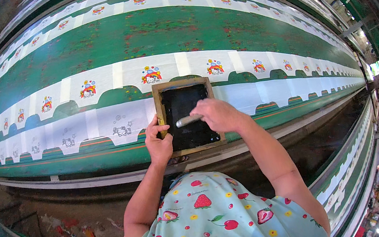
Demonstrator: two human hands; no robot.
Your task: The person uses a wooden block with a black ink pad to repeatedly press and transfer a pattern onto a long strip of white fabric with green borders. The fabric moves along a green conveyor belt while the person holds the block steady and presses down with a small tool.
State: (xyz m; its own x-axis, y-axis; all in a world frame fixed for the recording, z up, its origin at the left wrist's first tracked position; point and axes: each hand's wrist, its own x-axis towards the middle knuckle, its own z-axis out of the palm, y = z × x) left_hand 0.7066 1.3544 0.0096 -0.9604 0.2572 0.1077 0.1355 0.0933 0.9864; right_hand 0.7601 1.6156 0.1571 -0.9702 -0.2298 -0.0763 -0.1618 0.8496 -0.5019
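A wooden-framed printing screen [221,139], its mesh dark with black ink, lies over a row of white cut fabric pieces [125,120] on the long green table. My left hand [158,143] grips the left side of the frame, fingers bent around its edge. Over the inked mesh, my right hand [218,114] closes on a squeegee [189,120] with a pale, rounded handle; its blade cannot be made out. Left of the screen, the fabric carries black outline prints [122,130] of a cartoon cat. The fabric to the right looks plain.
Beyond the screen runs a row of fabric with coloured prints [150,74]. Farther back, the green table [153,31] shows stains, with more printed rows behind. A pale rail [111,179] borders the near edge. Another table with white pieces [348,178] stands at lower right.
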